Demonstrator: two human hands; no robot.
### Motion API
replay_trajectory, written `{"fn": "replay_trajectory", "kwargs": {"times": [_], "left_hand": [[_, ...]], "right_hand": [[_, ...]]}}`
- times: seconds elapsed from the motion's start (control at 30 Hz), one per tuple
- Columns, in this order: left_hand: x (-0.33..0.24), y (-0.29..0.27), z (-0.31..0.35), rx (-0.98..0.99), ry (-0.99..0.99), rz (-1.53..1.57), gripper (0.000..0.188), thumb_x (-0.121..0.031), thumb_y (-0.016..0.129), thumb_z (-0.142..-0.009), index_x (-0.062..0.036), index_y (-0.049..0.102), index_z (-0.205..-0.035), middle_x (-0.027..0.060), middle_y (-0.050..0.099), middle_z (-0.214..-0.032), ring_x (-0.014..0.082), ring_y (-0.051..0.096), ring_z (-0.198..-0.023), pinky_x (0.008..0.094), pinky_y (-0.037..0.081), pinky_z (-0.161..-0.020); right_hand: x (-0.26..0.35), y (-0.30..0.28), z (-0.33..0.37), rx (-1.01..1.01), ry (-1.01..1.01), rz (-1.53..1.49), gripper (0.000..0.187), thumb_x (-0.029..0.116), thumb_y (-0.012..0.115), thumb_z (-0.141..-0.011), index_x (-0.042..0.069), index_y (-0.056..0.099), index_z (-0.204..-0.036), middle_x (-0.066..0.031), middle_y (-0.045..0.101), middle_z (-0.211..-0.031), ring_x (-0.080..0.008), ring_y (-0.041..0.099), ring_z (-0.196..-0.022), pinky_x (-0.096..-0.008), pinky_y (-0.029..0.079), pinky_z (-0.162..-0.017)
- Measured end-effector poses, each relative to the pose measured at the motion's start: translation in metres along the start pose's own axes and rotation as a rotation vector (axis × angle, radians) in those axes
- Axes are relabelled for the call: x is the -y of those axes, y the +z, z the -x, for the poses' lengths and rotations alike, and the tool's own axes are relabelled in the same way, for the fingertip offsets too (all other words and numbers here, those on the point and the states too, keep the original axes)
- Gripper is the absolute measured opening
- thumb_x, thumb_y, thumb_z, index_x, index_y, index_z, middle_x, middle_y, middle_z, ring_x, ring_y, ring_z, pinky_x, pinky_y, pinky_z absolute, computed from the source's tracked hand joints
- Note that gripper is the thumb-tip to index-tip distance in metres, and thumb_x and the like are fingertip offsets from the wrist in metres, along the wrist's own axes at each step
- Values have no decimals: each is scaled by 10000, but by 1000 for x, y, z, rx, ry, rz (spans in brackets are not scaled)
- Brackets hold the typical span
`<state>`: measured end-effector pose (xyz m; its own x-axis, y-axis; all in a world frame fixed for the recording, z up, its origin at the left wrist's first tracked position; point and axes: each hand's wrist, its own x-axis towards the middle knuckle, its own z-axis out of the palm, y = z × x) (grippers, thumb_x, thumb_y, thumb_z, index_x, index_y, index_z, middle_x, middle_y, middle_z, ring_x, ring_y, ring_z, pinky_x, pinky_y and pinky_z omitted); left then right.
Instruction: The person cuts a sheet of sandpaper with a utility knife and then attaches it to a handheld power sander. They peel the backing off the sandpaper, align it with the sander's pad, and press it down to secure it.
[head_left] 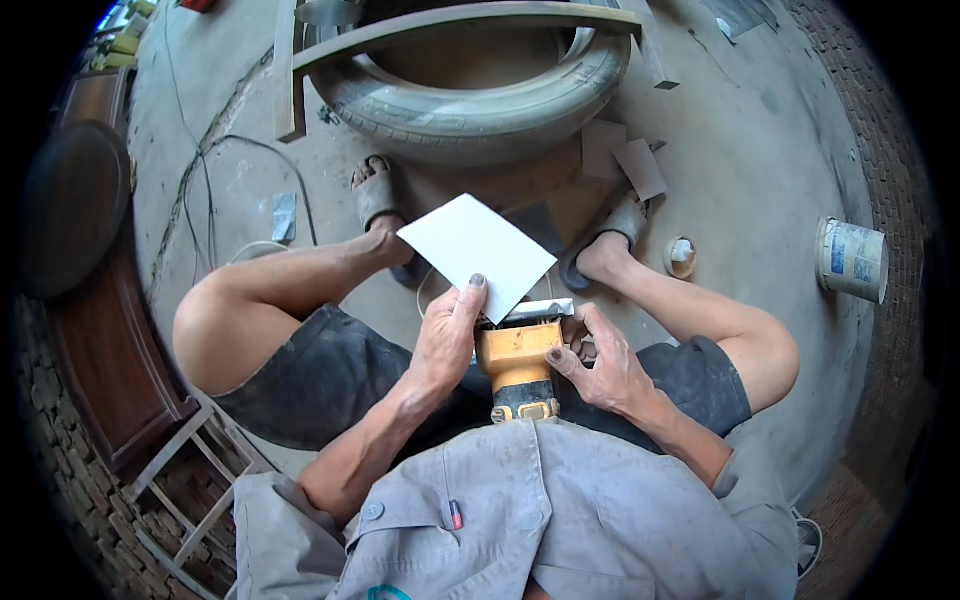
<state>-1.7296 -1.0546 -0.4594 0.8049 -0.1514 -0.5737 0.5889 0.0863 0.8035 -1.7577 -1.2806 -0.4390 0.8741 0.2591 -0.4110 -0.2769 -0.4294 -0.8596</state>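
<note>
Between my thumb and fingers, my left hand [450,335] holds a white-backed sheet of sandpaper [480,245], its pale side facing up. An orange and black electric sander [522,350] rests upright against my lap, with its silvery base plate [540,310] turned away from my body. My right hand [600,360] grips the sander's right side, thumb on the orange housing and fingers curled at the end of the plate. The sheet's near corner meets the left end of the plate. My left fingers under the sheet are hidden.
A tyre [470,110] lies ahead with a curved wooden frame [460,25] across it. Loose sheets [640,168] lie by my right foot. A small round tub [680,257] and a white bucket [850,260] stand right. Cables [210,190] and dark wooden panels [105,340] are left.
</note>
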Motion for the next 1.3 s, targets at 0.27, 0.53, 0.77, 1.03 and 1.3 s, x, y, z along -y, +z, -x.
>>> {"fn": "replay_trajectory", "kwargs": {"times": [0.27,0.53,0.77,1.03,1.3], "left_hand": [[-8,-9,20,130,-70,40,521,-435,451,-1077,36,624,-1217,69,667,-1097,106,559,-992,289,431,-911],[-19,-11,21,162,-141,14,527,-434,440,-1076,48,630,-1175,73,664,-1056,109,557,-977,288,440,-896],[-11,-20,15,209,-178,-52,511,-418,438,-1071,49,641,-1116,63,658,-1012,106,539,-910,284,435,-846],[-20,-10,9,260,-120,40,551,-368,376,-1083,109,586,-1258,194,696,-1190,215,677,-1089,342,502,-1006],[-15,-5,2,252,-95,30,582,-415,376,-1077,90,592,-1271,154,710,-1154,179,665,-1050,311,493,-961]], "right_hand": [[15,1,16,39,124,-66,505,443,783,-886,-2,545,-893,-35,500,-695,-108,407,-600,-307,378,-536],[45,-5,19,77,260,-91,384,336,769,-904,-25,641,-936,-25,574,-724,-83,462,-677,-286,423,-609],[39,-9,27,140,382,-153,344,300,726,-925,-15,619,-839,-47,576,-667,-82,478,-623,-303,421,-561],[70,-53,-1,-123,-326,399,213,101,791,-826,44,651,-976,-73,591,-919,-230,585,-779,-344,496,-676],[53,-38,-9,-23,-436,521,189,60,789,-776,67,639,-890,-55,572,-909,-262,576,-850,-391,504,-725]]}}
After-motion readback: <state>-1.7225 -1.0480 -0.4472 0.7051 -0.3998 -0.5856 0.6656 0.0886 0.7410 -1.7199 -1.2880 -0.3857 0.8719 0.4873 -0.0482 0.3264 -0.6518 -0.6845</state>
